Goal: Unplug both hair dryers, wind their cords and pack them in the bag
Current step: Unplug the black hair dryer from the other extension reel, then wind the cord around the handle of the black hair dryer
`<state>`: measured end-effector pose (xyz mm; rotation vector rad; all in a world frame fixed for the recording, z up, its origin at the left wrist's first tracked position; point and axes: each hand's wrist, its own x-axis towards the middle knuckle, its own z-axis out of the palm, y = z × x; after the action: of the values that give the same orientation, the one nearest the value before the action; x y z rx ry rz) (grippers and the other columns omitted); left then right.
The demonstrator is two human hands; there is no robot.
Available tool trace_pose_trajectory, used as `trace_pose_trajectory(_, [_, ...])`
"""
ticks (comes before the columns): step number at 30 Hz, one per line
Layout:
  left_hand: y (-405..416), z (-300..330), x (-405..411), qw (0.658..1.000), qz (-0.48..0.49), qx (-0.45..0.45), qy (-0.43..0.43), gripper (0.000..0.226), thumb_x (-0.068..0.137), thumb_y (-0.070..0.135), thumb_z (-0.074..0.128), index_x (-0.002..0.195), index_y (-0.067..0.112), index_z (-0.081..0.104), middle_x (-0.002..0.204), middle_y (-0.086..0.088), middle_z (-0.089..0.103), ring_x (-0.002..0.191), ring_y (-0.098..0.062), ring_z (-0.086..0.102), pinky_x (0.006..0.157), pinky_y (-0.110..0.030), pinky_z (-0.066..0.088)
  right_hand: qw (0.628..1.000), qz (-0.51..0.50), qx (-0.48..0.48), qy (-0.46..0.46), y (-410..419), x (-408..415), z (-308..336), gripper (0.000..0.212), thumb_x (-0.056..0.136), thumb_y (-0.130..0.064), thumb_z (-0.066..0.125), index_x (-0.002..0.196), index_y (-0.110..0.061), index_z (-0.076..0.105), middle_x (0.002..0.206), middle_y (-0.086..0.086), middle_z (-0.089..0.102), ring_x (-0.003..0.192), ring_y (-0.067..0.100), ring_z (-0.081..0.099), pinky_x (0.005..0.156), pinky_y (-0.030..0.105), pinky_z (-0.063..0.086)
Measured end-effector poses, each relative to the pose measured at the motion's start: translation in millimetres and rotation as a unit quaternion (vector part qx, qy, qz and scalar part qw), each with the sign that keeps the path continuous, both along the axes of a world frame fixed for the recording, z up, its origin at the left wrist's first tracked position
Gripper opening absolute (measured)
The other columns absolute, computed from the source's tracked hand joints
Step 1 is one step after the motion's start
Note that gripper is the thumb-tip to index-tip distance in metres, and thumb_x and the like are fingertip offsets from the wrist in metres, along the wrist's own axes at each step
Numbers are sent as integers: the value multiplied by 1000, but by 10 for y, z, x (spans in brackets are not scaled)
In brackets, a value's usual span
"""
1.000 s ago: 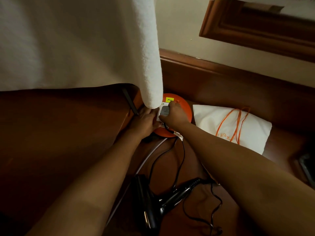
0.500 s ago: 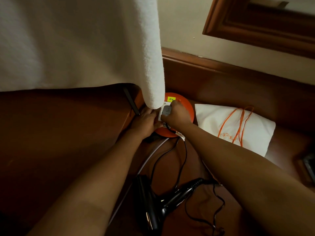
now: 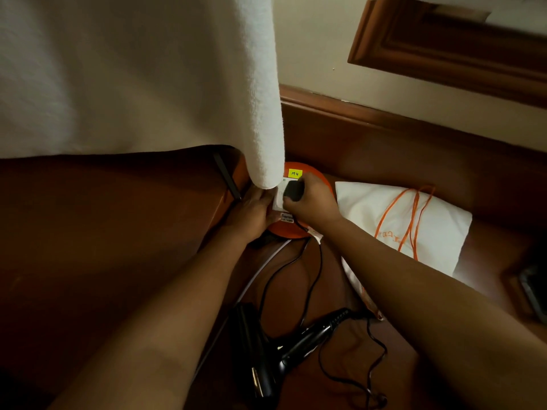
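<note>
A black hair dryer [image 3: 266, 353] lies on the dark wooden floor near the bottom centre, its black cord [image 3: 310, 270] running up to an orange round extension reel [image 3: 296, 232]. My right hand [image 3: 313, 199] grips the black plug [image 3: 293, 190] at the reel's white socket plate. My left hand [image 3: 251, 214] rests against the reel's left side, holding it steady. A white drawstring bag [image 3: 438, 229] with orange cords lies flat to the right of the reel. Only one dryer is in view.
A white cloth [image 3: 133, 78] hangs over dark wooden furniture [image 3: 103, 232] at the left, its corner just above the reel. A wooden skirting board [image 3: 414, 128] and framed panel [image 3: 444, 39] line the wall. A dark object [image 3: 532, 288] sits at the right edge.
My right hand has tilted the black plug up and away from the socket plate, showing more of it. My left hand stays on the reel. The view has shifted slightly.
</note>
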<state>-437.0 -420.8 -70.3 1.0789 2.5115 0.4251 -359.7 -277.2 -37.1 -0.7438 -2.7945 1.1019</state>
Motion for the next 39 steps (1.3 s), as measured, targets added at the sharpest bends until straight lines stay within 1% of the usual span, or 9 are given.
trace_pose_trajectory(5, [-68, -44, 254, 997, 64, -30, 18, 74, 95, 42, 51, 153, 25, 10, 162, -5, -6, 147, -33, 0, 116, -51, 18, 999, -20, 2, -48, 200, 437, -35, 46, 78, -35, 73, 110, -9, 55, 106, 9, 57, 92, 23, 57, 73, 32, 50])
trace_pose_trajectory(9, [-165, -18, 855, 994, 104, -14, -20, 77, 95, 42, 51, 153, 29, 3, 161, -4, -12, 147, -30, -5, 116, -49, 14, 996, -45, 0, -73, 279, 847, -46, 44, 81, -37, 68, 114, -11, 56, 107, 10, 57, 93, 23, 57, 73, 27, 44])
trace_pose_trajectory(12, [-280, 21, 1330, 992, 98, 7, -74, 66, 96, 33, 52, 152, 20, 20, 161, -7, 5, 147, -28, 8, 116, -41, 20, 994, -41, 20, -96, 268, 1164, -17, 45, 85, -32, 65, 121, -9, 54, 113, 14, 56, 97, 25, 56, 74, 27, 41])
trace_pose_trajectory(16, [-477, 26, 1887, 991, 40, -52, -113, 54, 97, 35, 48, 145, 14, 35, 147, -11, 37, 133, -28, 38, 107, -37, 35, 993, -74, -8, -92, 230, 1534, 20, 63, 85, -28, 66, 138, -7, 38, 132, 18, 49, 116, 34, 54, 86, 33, 46])
trace_pose_trajectory(19, [-569, 58, 2211, 988, -12, -114, -107, 57, 96, 43, 47, 145, 15, 36, 137, -10, 48, 122, -30, 48, 98, -36, 41, 992, -106, -25, -67, 200, 1789, -17, 54, 85, -24, 67, 129, -6, 41, 122, 19, 55, 101, 30, 58, 73, 28, 44])
trace_pose_trajectory(22, [-627, 92, 2447, 978, -43, -176, -100, 61, 90, 53, 49, 141, 19, 41, 132, -8, 53, 118, -29, 51, 95, -38, 39, 988, -132, -25, -72, 182, 2053, -103, 37, 88, -20, 63, 117, -5, 46, 114, 20, 56, 87, 27, 54, 67, 29, 40])
trace_pose_trajectory(27, [-684, 66, 2682, 969, -77, -232, -36, 53, 90, 40, 55, 136, 17, 41, 131, -7, 53, 121, -28, 49, 98, -37, 33, 989, -102, -38, -105, 191, 2375, -161, 39, 91, -12, 57, 128, -2, 47, 121, 22, 52, 103, 36, 55, 78, 28, 38])
trace_pose_trajectory(31, [-689, 96, 2763, 974, -59, -213, -38, 43, 94, 30, 55, 132, 11, 44, 128, -11, 55, 116, -31, 52, 92, -38, 40, 988, -94, -63, -103, 233, 2526, -143, 44, 93, -13, 53, 135, -6, 44, 126, 20, 53, 108, 35, 55, 80, 27, 39])
trace_pose_trajectory(39, [-795, 342, 2815, 988, 4, -144, -61, 58, 97, 31, 52, 147, 18, 27, 135, -4, 48, 117, -28, 52, 88, -40, 46, 981, -107, -103, -127, 369, 2810, -19, 39, 94, -18, 53, 131, -6, 50, 124, 18, 58, 110, 34, 56, 81, 29, 41])
